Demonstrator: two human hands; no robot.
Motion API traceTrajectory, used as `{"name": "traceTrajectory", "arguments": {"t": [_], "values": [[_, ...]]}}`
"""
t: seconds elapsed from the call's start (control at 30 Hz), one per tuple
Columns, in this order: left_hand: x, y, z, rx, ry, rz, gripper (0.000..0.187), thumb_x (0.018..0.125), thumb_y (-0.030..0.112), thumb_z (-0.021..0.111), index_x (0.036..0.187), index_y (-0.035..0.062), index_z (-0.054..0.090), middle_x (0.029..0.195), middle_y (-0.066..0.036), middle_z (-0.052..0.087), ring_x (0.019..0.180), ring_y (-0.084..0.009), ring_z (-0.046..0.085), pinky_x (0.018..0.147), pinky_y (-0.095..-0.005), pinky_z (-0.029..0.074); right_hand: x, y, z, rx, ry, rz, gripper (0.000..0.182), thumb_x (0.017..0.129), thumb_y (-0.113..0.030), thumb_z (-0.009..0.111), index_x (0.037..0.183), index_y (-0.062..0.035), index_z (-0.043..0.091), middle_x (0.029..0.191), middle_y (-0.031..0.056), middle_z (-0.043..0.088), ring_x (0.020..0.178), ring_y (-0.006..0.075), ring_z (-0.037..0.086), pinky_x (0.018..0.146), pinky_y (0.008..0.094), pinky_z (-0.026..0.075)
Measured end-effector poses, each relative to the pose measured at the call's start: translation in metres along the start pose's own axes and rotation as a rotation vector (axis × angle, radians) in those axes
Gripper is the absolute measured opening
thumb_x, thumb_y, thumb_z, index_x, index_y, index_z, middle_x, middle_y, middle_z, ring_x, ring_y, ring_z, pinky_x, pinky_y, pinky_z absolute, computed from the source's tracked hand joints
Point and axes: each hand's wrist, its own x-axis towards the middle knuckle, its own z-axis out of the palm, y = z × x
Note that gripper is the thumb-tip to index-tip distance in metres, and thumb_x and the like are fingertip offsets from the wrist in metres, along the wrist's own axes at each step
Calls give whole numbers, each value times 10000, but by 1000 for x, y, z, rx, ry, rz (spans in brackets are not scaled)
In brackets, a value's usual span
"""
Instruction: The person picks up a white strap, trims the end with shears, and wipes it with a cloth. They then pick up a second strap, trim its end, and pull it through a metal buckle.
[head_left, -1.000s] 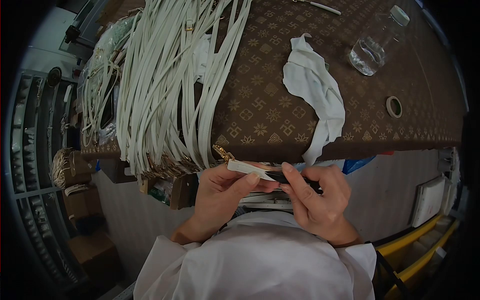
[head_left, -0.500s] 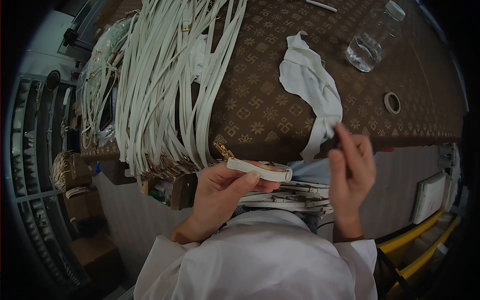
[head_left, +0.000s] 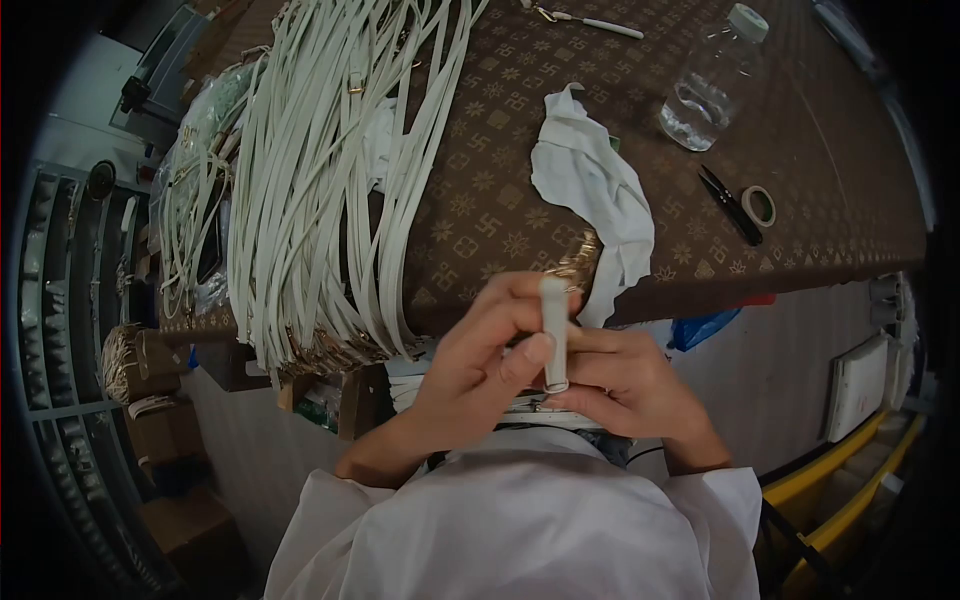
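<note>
A short white strap (head_left: 555,335) with gold metal parts at its far end is held upright between my two hands, in front of the table edge. My left hand (head_left: 480,365) pinches it from the left, thumb on its face. From the right, my right hand (head_left: 630,380) has its fingers closed on the strap's side and lower end. A white cloth (head_left: 600,185) lies just beyond the hands. Many long white straps (head_left: 310,170) hang over the table's edge at the left.
On the brown patterned table (head_left: 480,150) are a water bottle (head_left: 705,95), black tweezers or scissors (head_left: 735,205), a tape roll (head_left: 758,206) and a white pen-like stick (head_left: 612,27). Shelving (head_left: 70,300) stands left; a yellow frame (head_left: 850,500) is at the lower right.
My right hand has moved left from beside the cloth and taken hold of the strap, which has turned upright. The black tool now lies beside the tape roll. The view has shifted slightly.
</note>
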Motion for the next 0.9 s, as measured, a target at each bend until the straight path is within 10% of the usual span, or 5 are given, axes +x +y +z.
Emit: {"name": "traceTrajectory", "arguments": {"t": [0.2,0.4,0.53,0.67,0.9], "values": [[-8,-22,17,352,-483,-188,402,856,141,533,1224,20,426,786,-120,581,720,-270,602,649,-311,461,-51,-22,-64,1013,798,-210,188,923,-166,447,859,5,493,704,35,451,442,70,418,404,186,370],[-61,-8,-76,638,-261,-331,266,806,128,587,1041,2,586,871,-150,631,752,-268,620,647,-323,467,-235,15,-213,-154,1560,-35,260,930,-234,445,804,-7,461,742,59,495,560,115,471,506,227,425],[-83,37,-111,392,-62,-289,184,795,111,606,919,-22,629,768,-109,641,668,-169,610,578,-287,447,-247,3,-207,491,1966,-193,346,943,-304,395,841,13,487,739,77,517,519,123,469,462,215,421],[-52,55,-64,449,-112,-218,130,796,106,601,829,-12,647,664,-102,606,548,-199,567,494,-288,405,-144,-15,-90,917,894,-139,358,949,-303,372,889,27,497,695,64,478,424,64,414,385,184,384],[0,18,5,479,-309,-64,214,809,205,571,768,2,626,617,-134,580,528,-271,544,508,-333,421,-53,-38,44,227,537,381,245,891,-211,498,907,26,559,754,71,589,634,123,530,595,237,416]]}}
